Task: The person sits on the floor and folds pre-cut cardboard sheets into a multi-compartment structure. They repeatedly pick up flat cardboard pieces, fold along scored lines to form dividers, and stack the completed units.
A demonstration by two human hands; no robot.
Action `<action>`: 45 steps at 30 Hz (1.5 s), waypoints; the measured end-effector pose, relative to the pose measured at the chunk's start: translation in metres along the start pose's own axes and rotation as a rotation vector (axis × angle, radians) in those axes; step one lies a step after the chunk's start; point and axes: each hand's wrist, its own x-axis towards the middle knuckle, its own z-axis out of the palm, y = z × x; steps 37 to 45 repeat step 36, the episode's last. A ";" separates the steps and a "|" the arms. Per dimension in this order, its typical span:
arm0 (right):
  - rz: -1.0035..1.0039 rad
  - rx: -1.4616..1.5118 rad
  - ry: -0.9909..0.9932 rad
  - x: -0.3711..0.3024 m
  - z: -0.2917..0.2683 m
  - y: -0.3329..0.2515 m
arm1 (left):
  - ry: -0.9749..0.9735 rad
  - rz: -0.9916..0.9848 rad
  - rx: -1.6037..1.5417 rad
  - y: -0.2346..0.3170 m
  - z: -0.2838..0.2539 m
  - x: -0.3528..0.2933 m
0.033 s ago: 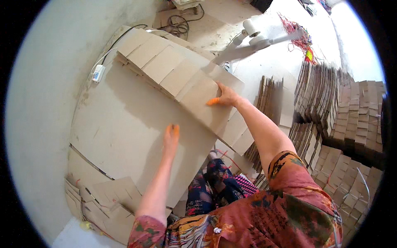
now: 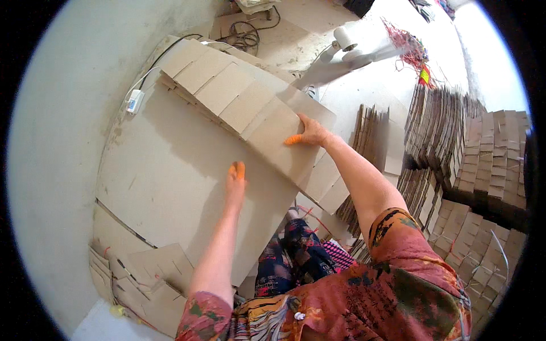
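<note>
A row of overlapping cardboard pieces (image 2: 236, 105) slants across the pale tabletop (image 2: 176, 170). My right hand (image 2: 310, 131) rests on the nearest piece at the row's right end, its thumb and fingers spread over the board. An orange cover wraps its thumb. Over the bare tabletop, to the left of the row, hovers my left hand (image 2: 235, 182). Its orange-covered fingertips point away from me, stretched out and slightly apart, and I see nothing held in them. The palm side of this hand is hidden.
Stacks of cardboard pieces (image 2: 435, 128) stand on the right, with more bundles (image 2: 489, 153) beyond. Loose cardboard (image 2: 162, 261) lies lower left. A white power strip (image 2: 135, 101) sits by the wall. A white appliance (image 2: 345, 38) with a blurred part stands past the row.
My left hand has shifted slightly away from me, and its fingertips have come a little nearer the cardboard row. The right hand stays where it was.
</note>
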 end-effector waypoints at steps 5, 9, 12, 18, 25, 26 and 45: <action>-0.008 0.136 -0.083 -0.001 -0.007 -0.010 | -0.022 -0.055 -0.322 -0.002 0.034 0.065; -0.003 0.234 -0.161 0.003 -0.004 -0.016 | -0.022 -0.102 -0.370 -0.016 0.034 0.080; 0.066 0.078 -0.117 0.004 0.002 -0.008 | -0.014 -0.151 -0.387 -0.016 0.034 0.076; 0.001 -0.130 -0.207 -0.007 0.029 0.034 | -0.074 -0.259 -0.385 -0.048 0.024 0.025; 0.131 0.249 -0.330 -0.042 0.017 0.002 | -0.009 -0.269 -0.416 -0.062 0.024 -0.002; 0.158 0.246 -0.348 -0.046 0.011 -0.004 | -0.034 -0.267 -0.425 -0.050 0.029 -0.010; 0.000 0.453 -0.456 -0.054 0.035 0.024 | -0.059 -0.340 -0.288 -0.037 0.012 -0.035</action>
